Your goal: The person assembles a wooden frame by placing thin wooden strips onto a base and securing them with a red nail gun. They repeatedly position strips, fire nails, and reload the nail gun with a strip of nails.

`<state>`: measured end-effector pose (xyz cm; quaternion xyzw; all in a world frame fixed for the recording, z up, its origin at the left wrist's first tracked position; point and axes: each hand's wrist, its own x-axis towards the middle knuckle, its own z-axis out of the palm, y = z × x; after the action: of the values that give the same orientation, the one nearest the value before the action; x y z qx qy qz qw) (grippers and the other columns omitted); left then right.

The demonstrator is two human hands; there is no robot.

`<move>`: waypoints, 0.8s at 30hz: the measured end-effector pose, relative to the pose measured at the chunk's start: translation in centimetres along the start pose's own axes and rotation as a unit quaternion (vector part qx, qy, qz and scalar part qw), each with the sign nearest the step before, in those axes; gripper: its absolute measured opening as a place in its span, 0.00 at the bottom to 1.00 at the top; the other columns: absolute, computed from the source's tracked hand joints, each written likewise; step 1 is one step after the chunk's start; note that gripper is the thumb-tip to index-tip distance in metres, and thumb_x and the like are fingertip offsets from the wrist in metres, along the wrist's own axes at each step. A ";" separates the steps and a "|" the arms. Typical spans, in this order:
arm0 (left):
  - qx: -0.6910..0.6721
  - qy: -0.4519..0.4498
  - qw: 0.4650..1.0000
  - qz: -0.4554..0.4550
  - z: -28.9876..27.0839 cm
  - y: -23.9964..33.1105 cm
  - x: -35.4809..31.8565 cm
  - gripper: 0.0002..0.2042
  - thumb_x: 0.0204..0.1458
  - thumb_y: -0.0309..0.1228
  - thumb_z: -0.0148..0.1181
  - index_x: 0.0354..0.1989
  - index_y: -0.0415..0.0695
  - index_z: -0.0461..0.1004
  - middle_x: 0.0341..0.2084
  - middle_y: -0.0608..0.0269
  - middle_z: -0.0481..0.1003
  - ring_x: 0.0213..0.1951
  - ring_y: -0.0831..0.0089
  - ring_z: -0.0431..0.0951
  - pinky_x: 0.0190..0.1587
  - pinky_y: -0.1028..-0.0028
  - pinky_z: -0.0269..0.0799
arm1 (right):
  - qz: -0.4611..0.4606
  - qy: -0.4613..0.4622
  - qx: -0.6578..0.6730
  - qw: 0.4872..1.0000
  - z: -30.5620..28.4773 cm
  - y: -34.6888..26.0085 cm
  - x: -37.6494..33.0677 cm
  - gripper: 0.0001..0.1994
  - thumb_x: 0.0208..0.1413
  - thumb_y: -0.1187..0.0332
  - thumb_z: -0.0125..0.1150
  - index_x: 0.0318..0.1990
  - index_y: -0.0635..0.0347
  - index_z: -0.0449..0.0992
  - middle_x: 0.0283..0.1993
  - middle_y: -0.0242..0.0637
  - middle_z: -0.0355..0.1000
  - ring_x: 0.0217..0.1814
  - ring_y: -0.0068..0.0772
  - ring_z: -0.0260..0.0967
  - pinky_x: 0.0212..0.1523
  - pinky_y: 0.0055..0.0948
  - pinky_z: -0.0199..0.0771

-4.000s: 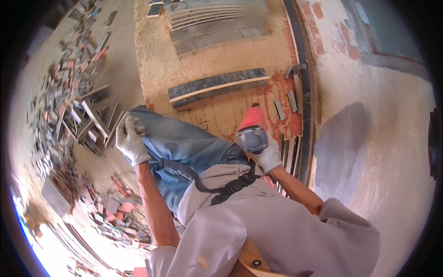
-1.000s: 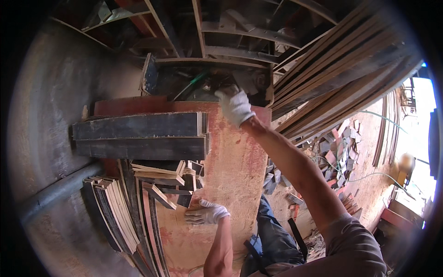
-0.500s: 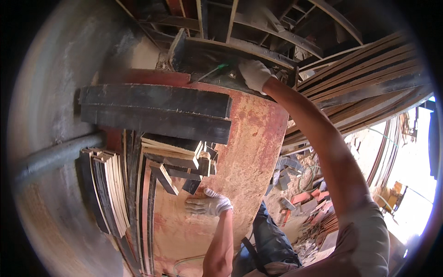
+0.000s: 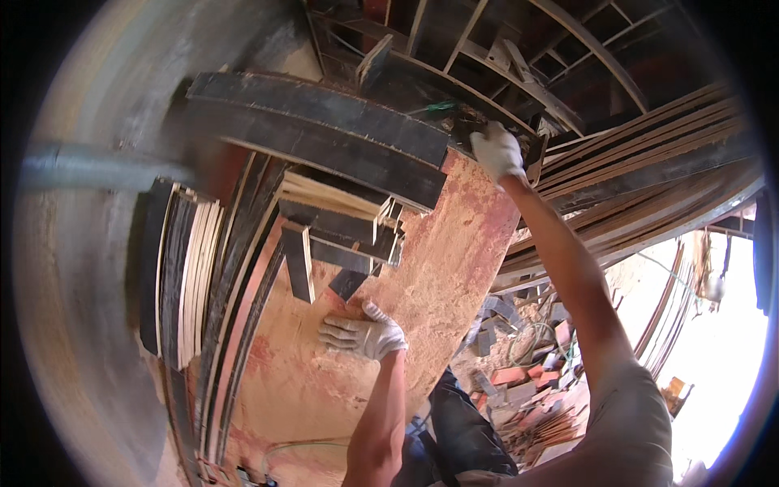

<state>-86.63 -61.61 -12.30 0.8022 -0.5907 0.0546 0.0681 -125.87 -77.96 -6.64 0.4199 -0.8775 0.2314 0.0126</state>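
My left hand [image 4: 363,331], in a white work glove, lies open on the dusty reddish board of the workbench [image 4: 422,284], thumb apart from the fingers. Just beyond its fingertips are short offcuts of black-faced plywood [image 4: 350,284]. At the far end of the bench my right hand [image 4: 497,152], gloved too, reaches down at the edge of a dark trough [image 4: 406,89]. Its fingers look curled, and whatever they hold is hidden. Beside it in the trough lies a screwdriver with a green handle [image 4: 442,106], close to some small loose bits.
Two long black-faced boards [image 4: 316,130] lie across the bench. Plywood strips [image 4: 191,276] stand on edge at the left, near a grey pipe [image 4: 97,169]. Long stacked panels [image 4: 641,170] fill the right. Broken scraps [image 4: 527,381] cover the floor below.
My view has shifted, so the bench appears turned. My right hand now looks more curled and reaches deeper at the trough's near corner. My left hand stays flat on the board.
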 end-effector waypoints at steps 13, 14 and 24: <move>-0.563 -0.426 0.708 -0.017 -18.6 -15.8 -8.9 0.19 0.64 0.46 0.57 0.48 0.41 0.80 0.37 0.50 0.80 0.39 0.61 0.80 0.47 0.61 0.75 | 0.133 -0.550 0.341 0.750 -21.0 -10.0 -46.7 0.04 0.61 0.77 0.56 0.41 0.61 0.75 0.29 0.32 0.74 0.25 0.22 0.74 0.23 0.24 0.77; -0.585 -0.422 0.691 -0.050 -20.6 -18.5 -10.7 0.17 0.64 0.45 0.59 0.45 0.43 0.82 0.33 0.52 0.83 0.35 0.65 0.83 0.44 0.64 0.78 | 0.110 -0.578 0.323 0.742 -22.3 -11.4 -49.0 0.05 0.60 0.76 0.56 0.42 0.61 0.76 0.29 0.32 0.75 0.25 0.23 0.75 0.24 0.25 0.77; -0.682 -0.183 0.658 -0.262 -30.3 -44.7 -25.2 0.14 0.64 0.31 0.61 0.57 0.48 0.82 0.36 0.60 0.86 0.35 0.75 0.83 0.43 0.69 0.79 | -0.110 -0.734 0.174 0.647 -30.5 -26.9 -70.7 0.08 0.62 0.73 0.61 0.45 0.68 0.76 0.34 0.39 0.79 0.35 0.30 0.78 0.38 0.31 0.78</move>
<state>-51.67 -19.56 11.31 0.6462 -0.2285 -0.5312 0.4981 -65.41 -28.14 15.90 0.5408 -0.4906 -0.0069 -0.6832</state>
